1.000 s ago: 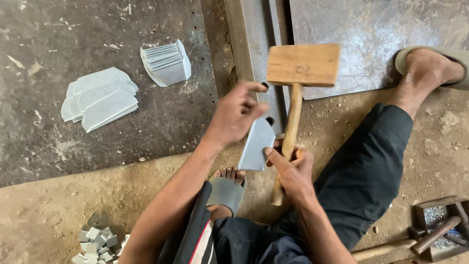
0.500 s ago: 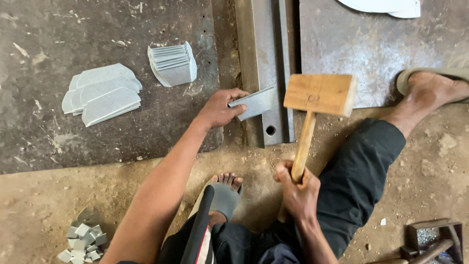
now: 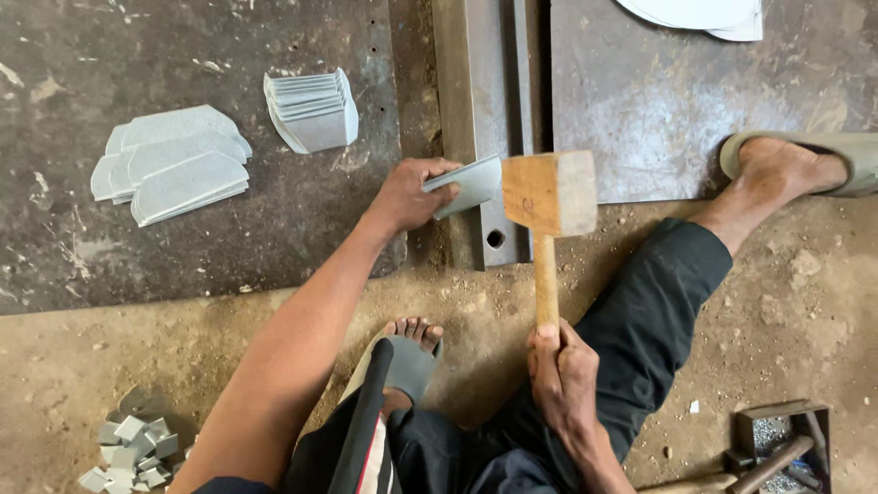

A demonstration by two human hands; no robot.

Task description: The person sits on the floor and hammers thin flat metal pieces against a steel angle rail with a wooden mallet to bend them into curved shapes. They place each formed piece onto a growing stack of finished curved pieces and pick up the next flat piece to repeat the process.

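Observation:
My left hand (image 3: 410,194) grips a small grey sheet-metal piece (image 3: 470,182) and holds it against a long steel bar (image 3: 466,101) lying on the floor. My right hand (image 3: 562,375) is closed around the handle of a wooden mallet (image 3: 547,197). The mallet's block head sits just right of the metal piece, over the bar. My legs are spread to either side, with one sandalled foot (image 3: 407,352) below the bar and the other (image 3: 796,165) at the right.
Two stacks of cut metal pieces (image 3: 174,169) (image 3: 313,110) lie on a dark steel plate (image 3: 183,238) at the left. A pile of small metal offcuts (image 3: 133,448) sits at bottom left. Another plate (image 3: 658,101) lies right of the bar; a box of tools (image 3: 777,444) sits at bottom right.
My left hand carried the metal piece from near my lap up onto the steel bar. The mallet head swung down and left, closer to the piece.

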